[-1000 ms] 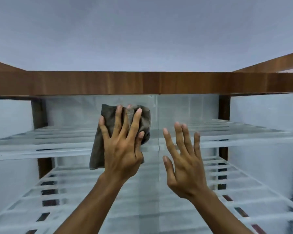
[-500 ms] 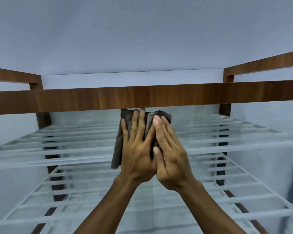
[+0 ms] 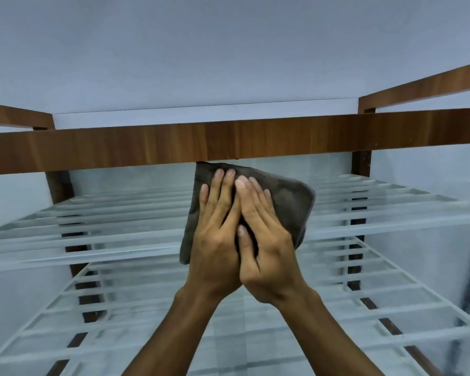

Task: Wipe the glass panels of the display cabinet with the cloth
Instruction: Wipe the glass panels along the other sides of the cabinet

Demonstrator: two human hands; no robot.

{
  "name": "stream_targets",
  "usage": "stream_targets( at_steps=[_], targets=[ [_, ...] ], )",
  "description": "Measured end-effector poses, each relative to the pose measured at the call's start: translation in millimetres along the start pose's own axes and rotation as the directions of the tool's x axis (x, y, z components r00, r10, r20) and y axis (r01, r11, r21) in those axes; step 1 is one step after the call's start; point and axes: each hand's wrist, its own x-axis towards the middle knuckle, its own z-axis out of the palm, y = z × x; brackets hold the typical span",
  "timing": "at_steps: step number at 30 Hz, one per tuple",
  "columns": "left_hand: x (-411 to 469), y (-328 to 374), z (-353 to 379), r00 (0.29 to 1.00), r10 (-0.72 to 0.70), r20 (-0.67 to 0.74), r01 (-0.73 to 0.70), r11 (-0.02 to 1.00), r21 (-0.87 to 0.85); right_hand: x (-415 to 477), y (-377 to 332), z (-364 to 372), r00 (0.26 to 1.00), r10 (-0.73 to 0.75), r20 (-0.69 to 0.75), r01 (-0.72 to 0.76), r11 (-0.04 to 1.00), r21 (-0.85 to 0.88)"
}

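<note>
A wooden top rail point(image 3: 147, 147) crosses the display cabinet point(image 3: 361, 169). Just below the rail sits a white slatted upper shelf point(image 3: 106, 229), and further below it a second slatted shelf point(image 3: 136, 302). Touching the rail's underside, a grey cloth point(image 3: 291, 196) lies flat against the glass panel point(image 3: 269, 343).

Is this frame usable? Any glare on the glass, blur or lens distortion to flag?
Head view: even, cool light, no hard glare on the glass panel. Head view: left hand, right hand and cloth are sharp; the white shelves behind look hazy. Head view: wide-angle lens splays the wooden frame, and the far right edge smears.
</note>
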Motion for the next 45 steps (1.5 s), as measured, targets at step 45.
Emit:
stream_targets(
  at_steps=[45],
  targets=[
    [-10.8, 36.1, 43.1, 0.968, -0.21, -0.138, 0.236, 0.948, 0.211, -16.3, 108.6, -93.3, 0.997, -0.016, -0.07, -0.036, 0.729, -0.683]
  ],
)
